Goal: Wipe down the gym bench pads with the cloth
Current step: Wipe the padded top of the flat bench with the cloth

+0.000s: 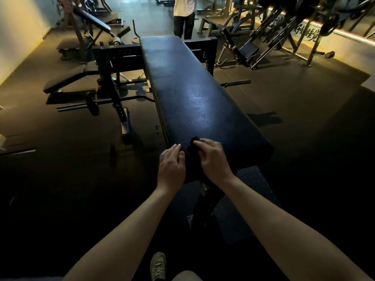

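Standing at the far left, a tilted bench (67, 78) sits on the floor (60, 130) beside a dark rack (110, 61), and a barbell (92, 104) lies in front of them. A shoe (158, 265) shows low down, nearest the viewer. Next comes the long black pad (188, 88), which runs from its near end away toward a person (183, 15) standing just past its far end. The left hand (171, 165) rests at the pad's near left corner, fingers together and gently bent, tips on the top surface; nothing shows in its hold. Just right of it the dark cloth (191, 148) lies bunched on the pad close to the near edge, between the two hands. It is so dark against the pad that its full outline cannot be made out. The right hand (213, 159) covers the cloth from the right, fingers curled and pinching it. A second bar (236, 83) lies on the floor right of the pad, and machines (263, 37) line the far right wall.
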